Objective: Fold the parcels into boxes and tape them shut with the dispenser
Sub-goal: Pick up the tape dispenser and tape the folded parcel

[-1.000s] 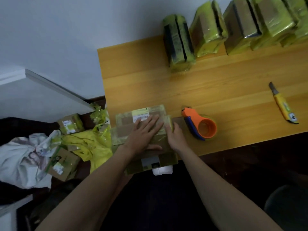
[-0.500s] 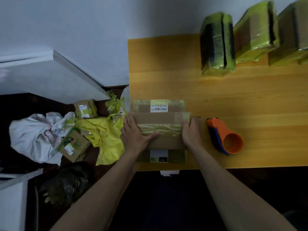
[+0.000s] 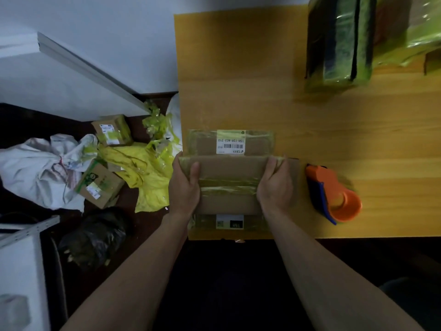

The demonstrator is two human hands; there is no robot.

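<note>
- two hands on one cardboard parcel [image 3: 229, 187] at the near left corner of the table [image 3: 334, 144]; forearms enter from the bottom of the frame.
- left hand [image 3: 183, 187] grips the parcel's left end, thumb lying over the top panel, fingers wrapped round the side and out of sight.
- right hand [image 3: 274, 187] grips the right end the same way, thumb on top near the upper corner.
- parcel: brown centre panel crossed by old yellowish tape; one flap lies flat toward the near table edge with a small label, another lies flat on the far side with a white barcode label [image 3: 230, 145].
- tape dispenser [image 3: 334, 194], orange with a blue blade guard, lies on the table just right of the parcel, not touched.
- farther back: wrapped bundles [image 3: 338, 41] in green film near the far table edge, blurred.
- floor to the left: small boxes, yellow plastic scraps, a white sack.
- judgement: forming the box; no fresh tape laid yet.
- risks: parcel sits at the corner, near flap almost at the edge, so a push toward the body could tip it off. old tape may resist the creases and let flaps spring open. freeing the right hand for the dispenser leaves one hand holding the shape; the box could collapse.
</note>
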